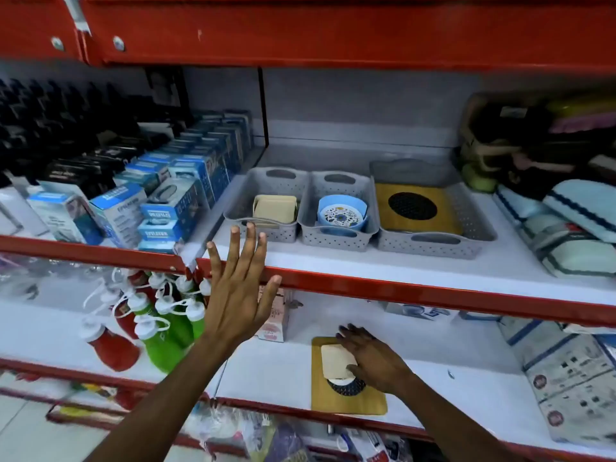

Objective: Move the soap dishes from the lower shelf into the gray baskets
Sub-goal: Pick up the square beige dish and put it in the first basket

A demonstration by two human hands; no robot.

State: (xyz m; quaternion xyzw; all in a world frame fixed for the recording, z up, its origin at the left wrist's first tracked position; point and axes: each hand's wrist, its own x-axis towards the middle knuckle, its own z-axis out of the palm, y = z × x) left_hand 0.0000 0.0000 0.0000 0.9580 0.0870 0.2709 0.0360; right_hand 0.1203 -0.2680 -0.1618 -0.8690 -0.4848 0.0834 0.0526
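Bamboo soap dish [346,400] lengthwise front-to-back, right hand [370,356] grasping cream dish [336,360], left hand [238,288] spread

Three gray baskets [336,225] sit side by side on the upper shelf [400,281], each holding a dish; the left hand [238,295] hangs spread and empty before the red shelf edge; on the lower shelf [273,371], the right hand [370,356] lies over a cream soap dish [335,360] atop a tan board [346,400].
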